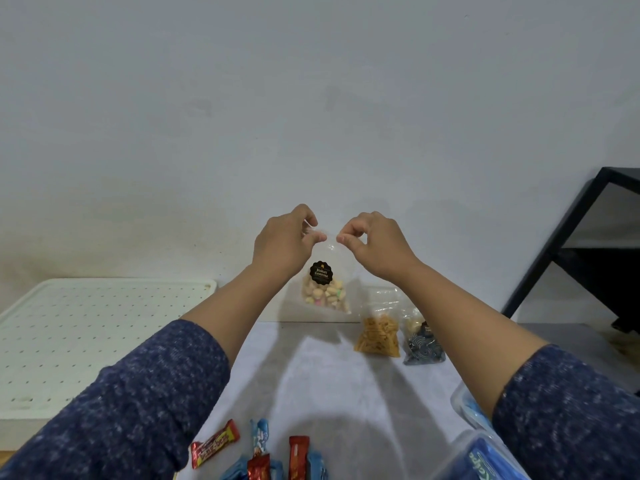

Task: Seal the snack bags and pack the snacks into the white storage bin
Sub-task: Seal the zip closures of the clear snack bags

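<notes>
A clear zip bag of pastel biscuits (323, 292) with a round black label hangs in the air above the table's far edge. My left hand (285, 242) pinches the bag's top strip at its left end. My right hand (375, 244) pinches the same strip at its right end, a small gap between the two. The white storage bin (69, 341) stands at the left, covered by a perforated white lid. A clear bag of orange sticks (377, 332) and a dark patterned bag (424, 344) stand on the grey table behind my right forearm.
Several red and blue wrapped bars (263, 452) lie at the table's near edge. Clear tubs with blue packs (481, 448) sit at the near right. A black metal shelf frame (588, 244) rises at the far right. A plain wall closes the back.
</notes>
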A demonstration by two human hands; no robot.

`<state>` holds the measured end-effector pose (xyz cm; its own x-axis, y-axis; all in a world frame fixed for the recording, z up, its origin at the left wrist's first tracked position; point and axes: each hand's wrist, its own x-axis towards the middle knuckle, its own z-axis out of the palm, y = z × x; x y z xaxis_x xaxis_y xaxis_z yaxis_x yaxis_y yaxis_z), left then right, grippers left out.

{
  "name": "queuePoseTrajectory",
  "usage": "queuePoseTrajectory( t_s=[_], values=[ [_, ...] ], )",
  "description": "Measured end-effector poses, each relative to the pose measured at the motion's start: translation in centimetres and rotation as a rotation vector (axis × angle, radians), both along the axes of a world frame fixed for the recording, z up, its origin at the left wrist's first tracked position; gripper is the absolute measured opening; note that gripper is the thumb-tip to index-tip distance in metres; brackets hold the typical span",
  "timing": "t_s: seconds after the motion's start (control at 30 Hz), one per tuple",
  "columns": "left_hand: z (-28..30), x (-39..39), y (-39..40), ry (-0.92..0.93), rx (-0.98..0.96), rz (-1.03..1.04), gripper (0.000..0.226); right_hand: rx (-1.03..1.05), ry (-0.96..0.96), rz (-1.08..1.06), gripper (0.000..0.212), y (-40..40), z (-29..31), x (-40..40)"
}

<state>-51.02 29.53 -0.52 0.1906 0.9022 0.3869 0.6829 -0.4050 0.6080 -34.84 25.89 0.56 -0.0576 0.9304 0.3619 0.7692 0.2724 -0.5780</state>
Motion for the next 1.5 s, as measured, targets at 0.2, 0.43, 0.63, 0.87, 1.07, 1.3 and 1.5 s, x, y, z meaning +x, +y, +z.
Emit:
queuePoseTrajectory(
  t_s=[0.2, 0.43, 0.63, 0.87, 1.07, 1.3, 1.5],
  values=[
    [0.3, 0.4, -0.3, -0.234, -0.174, -0.045, 0.019, -0.024, 0.004, 0.007, 0.014, -0.3, -0.1, 0.5],
    [0.7, 0.0, -1.0, -0.265, -0.232, -0.087, 0.029, -0.029, 0.023, -0.001, 0.015, -0.8, -0.4, 0.6],
    [0.9, 0.0, -1.0, -0.305, -0.216, -0.081, 0.022, -0.069, 0.216, -0.012, 0.018, -0.7, -0.4, 0.0],
    [1.1, 0.0, -1.2, -0.313, -0.23, -0.096, 0.024, 0.033, 0.169, -0.06, 0.005, -0.5, -0.1, -0.2],
    [1.3, 0.1, -1.4, -0.292, -0.217, -0.118, 0.025, 0.047, 0.127, -0.036, 0.022, -0.3, -0.2, -0.6],
    [1.1, 0.5, -1.7, -0.335, -0.233, -0.17, 0.028, 0.012, 0.053, -0.049, 0.037, 0.0, -0.4, -0.2],
    [0.8, 1.1, -1.6, -0.263, -0.187, -0.206, 0.023, 0.009, 0.123, -0.064, 0.035, -0.1, -0.5, 0.3]
  ],
)
